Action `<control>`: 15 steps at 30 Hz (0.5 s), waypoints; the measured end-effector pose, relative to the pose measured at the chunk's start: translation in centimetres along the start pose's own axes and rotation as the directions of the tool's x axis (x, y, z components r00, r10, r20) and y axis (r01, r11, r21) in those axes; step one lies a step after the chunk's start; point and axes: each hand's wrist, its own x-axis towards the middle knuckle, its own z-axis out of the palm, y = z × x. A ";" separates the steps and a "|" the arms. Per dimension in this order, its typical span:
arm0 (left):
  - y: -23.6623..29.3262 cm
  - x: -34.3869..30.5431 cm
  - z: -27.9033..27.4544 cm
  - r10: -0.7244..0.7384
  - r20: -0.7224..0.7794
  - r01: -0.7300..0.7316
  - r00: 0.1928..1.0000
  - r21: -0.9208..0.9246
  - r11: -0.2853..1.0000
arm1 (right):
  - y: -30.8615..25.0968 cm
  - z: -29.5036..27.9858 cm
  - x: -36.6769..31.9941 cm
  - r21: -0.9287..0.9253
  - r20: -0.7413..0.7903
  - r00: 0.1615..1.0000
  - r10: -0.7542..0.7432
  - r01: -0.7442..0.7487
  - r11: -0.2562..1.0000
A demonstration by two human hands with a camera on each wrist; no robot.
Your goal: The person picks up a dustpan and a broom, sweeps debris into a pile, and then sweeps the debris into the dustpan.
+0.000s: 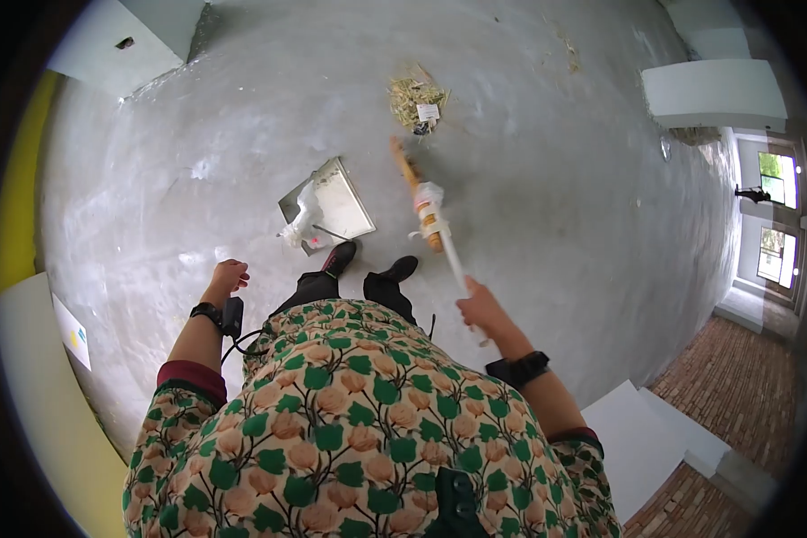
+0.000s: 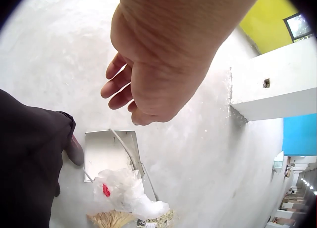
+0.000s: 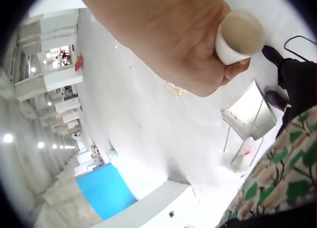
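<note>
My right hand [image 1: 482, 308] grips the white handle [image 1: 455, 255] of a broom, low on the right side of my body. The broom's straw-coloured head [image 1: 407, 166], with pale wrapping round its upper part, points away from me over the floor. In the right wrist view the round, hollow handle end [image 3: 229, 53] pokes out of the fist. My left hand [image 1: 231, 276] hangs beside my body with loosely bent fingers [image 2: 119, 84], holding nothing. A metal dustpan [image 1: 345, 204] lies near my feet, with a crumpled clear plastic bag [image 1: 306, 213] at its left side.
Beyond the broom head lies a heap of straw [image 1: 414, 94] with a white scrap [image 1: 428, 112] on it. Grey concrete floor [image 1: 529, 179] spreads all round. White block-like structures [image 1: 713, 90] stand at the edges, and a yellow wall [image 1: 22, 179] is at far left.
</note>
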 end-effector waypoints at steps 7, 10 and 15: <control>-0.7 -1.1 -0.6 0.014 -0.062 -0.018 0.998 -0.066 0.998 | -1.8 2.2 -2.9 0.225 0.256 0.966 0.032 -0.092 0.970; -2.0 -1.3 -1.1 -0.006 -0.079 0.000 0.997 -0.077 0.997 | -3.7 0.3 -3.5 0.157 0.189 0.982 -0.018 -0.012 0.988; -3.4 -2.1 -0.5 -0.037 -0.066 0.035 0.997 -0.035 0.999 | -6.3 -0.3 4.0 -0.338 0.015 0.924 -0.381 0.364 0.868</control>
